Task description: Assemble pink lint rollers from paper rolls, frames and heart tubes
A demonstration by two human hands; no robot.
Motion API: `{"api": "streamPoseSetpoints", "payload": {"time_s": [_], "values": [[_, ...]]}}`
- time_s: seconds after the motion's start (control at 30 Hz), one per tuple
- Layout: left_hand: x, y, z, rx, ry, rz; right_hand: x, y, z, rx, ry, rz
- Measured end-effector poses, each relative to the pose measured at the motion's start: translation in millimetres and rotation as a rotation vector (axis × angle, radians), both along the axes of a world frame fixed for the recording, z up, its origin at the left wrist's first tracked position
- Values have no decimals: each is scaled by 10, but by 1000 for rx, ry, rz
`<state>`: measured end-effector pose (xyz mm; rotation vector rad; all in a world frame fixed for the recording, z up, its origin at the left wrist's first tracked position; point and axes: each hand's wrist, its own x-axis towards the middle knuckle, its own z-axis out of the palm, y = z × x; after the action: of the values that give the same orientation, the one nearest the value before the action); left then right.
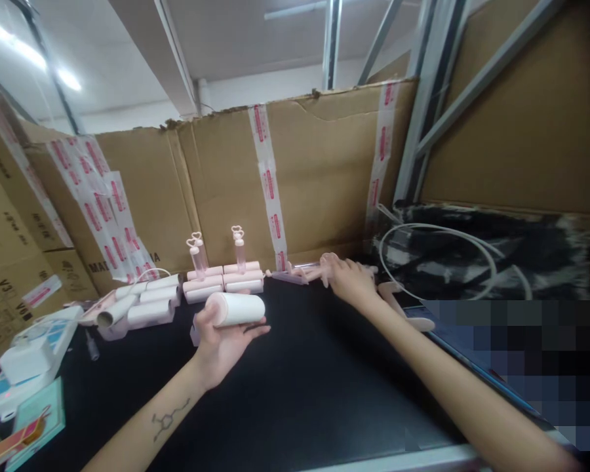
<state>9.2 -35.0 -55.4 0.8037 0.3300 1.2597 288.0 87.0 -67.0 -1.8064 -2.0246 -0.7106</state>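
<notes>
Nearest us, our left hand (223,337) lies palm up over the black tabletop (295,393), fingers curled loosely under a white lint roller refill (236,309), thumb against its near end. Farther out, our right hand (347,278) reaches palm down to pink roller handles (295,272) lying at the foot of the cardboard wall (324,170); we cannot tell whether its fingers grip one. Left of the refill sits a stack of finished pink and white rollers (145,305). Behind it, more stacked rollers (223,278) carry upright heart-topped handles (238,246). White tubing (437,246) loops at the right.
</notes>
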Motion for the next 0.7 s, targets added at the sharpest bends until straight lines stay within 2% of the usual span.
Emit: {"api": "streamPoseSetpoints", "payload": {"time_s": [0.1, 0.2, 0.33, 0.4, 0.47, 0.53, 0.57, 0.63, 0.7], "values": [[25, -37, -50, 57, 62, -29, 157, 140, -136, -19, 20, -125], [45, -61, -111, 79, 76, -106, 186, 161, -140, -7, 10, -122], [52, -62, -170, -52, 144, -240, 212, 74, 88, 20, -4, -92], [60, -60, -185, -85, 170, -280, 194, -12, 238, 86, 36, -60], [72, -54, -191, -73, 172, -290, 104, -129, 363, 204, 223, 82], [80, -39, -194, -53, 204, -250, -72, -276, 429, 229, 547, 330], [81, -29, -196, -48, 234, -211, -185, -358, 437, 169, 729, 463], [78, -10, -196, -32, 308, -131, -433, -532, 411, -91, 1080, 672], [75, 0, -192, -14, 367, -70, -661, -700, 355, -351, 1379, 780]]}}
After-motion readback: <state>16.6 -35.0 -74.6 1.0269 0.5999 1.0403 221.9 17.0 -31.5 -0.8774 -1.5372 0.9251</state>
